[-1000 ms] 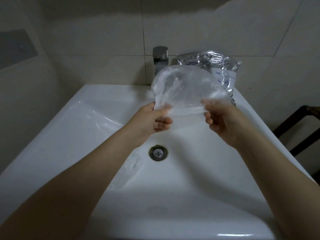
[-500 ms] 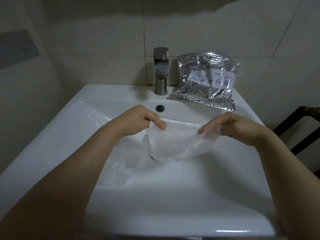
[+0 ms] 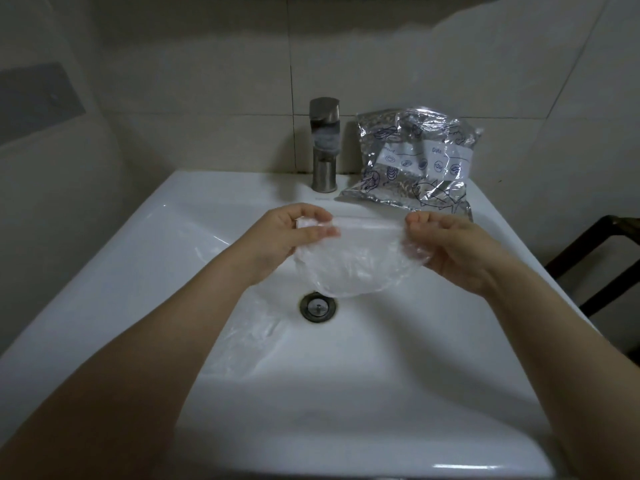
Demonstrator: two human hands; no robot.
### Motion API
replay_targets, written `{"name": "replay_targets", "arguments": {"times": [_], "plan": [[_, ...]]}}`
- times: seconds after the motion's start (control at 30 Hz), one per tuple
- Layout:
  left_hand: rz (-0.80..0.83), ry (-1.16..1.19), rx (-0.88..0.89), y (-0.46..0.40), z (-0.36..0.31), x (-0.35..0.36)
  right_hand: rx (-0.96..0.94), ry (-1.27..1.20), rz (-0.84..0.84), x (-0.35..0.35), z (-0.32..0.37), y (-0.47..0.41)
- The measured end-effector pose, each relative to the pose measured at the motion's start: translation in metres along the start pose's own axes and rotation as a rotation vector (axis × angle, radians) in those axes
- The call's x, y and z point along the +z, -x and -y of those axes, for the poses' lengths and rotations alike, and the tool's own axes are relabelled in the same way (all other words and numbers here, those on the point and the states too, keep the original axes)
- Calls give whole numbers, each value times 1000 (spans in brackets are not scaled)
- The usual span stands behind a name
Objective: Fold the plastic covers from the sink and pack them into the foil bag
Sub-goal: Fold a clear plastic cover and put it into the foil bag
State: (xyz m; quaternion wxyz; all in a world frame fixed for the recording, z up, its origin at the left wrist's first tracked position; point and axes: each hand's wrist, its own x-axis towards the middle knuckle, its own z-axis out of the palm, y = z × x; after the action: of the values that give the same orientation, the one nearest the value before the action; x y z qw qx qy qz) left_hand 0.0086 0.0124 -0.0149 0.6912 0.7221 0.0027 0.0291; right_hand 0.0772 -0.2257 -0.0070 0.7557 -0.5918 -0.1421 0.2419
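Observation:
A clear plastic cover point(image 3: 356, 265) hangs folded in a half-round shape above the white sink point(image 3: 398, 375), stretched between both hands. My left hand point(image 3: 291, 233) pinches its left upper corner. My right hand point(image 3: 450, 244) pinches its right upper corner. A second clear plastic cover point(image 3: 249, 337) lies flat in the basin, left of the drain and partly under my left forearm. The silver foil bag point(image 3: 415, 161) with blue drawings and a white label leans against the wall at the sink's back right.
A steel tap point(image 3: 323, 143) stands at the back middle of the sink, and the drain point(image 3: 318, 307) sits below the held cover. A dark wooden chair frame point(image 3: 602, 258) is at the right. Tiled walls close in the back and left.
The cover was held up in front of the foil bag; both hands have brought it down over the basin, folded over so it hangs below the fingers.

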Motion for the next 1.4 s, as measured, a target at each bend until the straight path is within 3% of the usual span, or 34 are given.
{"name": "replay_targets", "arguments": {"times": [0.1,0.23,0.37,0.43,0.57,0.93,1.23,1.4], "plan": [[108,113,-36,1,-3,0,80,-157,27,-1,3,3],[160,-17,-69,3,-3,-2,65,-91,-21,-3,5,2],[111,12,-76,2,-4,1,-83,334,-102,3,2,0],[77,-96,-55,1,-4,2,-180,577,-155,3,2,1],[-40,-305,8,1,-3,7,-310,755,-270,4,-2,-2],[14,-188,40,-1,-1,1,-21,325,6,-8,-3,0],[152,-359,26,2,4,30,-175,438,106,8,-7,2],[126,-554,87,3,12,33,-268,300,191,8,0,5]]}}
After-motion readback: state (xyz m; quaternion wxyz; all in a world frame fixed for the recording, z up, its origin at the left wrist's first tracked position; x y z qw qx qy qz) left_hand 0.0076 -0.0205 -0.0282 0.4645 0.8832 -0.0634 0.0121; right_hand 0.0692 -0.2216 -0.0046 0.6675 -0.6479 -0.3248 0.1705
